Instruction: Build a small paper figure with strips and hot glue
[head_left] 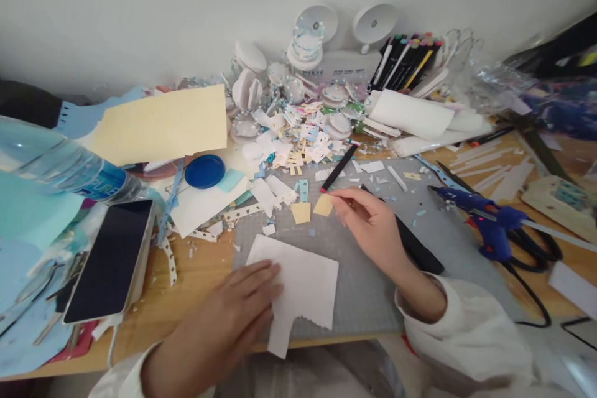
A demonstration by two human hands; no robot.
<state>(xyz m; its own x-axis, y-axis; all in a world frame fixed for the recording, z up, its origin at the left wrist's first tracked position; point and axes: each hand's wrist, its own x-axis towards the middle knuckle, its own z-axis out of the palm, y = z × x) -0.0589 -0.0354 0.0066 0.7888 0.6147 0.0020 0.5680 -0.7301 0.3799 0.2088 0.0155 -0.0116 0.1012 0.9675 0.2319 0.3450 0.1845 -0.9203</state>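
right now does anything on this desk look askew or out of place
Yes. A plastic water bottle lies on its side at the left, next to a phone. Paper scraps are strewn across the back of the grey mat. The white sheet under the left hand overhangs the desk edge.

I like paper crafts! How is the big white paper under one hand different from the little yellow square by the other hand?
The white paper is much larger than the yellow square. The white paper has a jagged, notched edge; the yellow square looks neat. The left hand lies flat on the white paper, while the right hand fingers only touch the yellow square's corner. Both lie flat on the grey mat.
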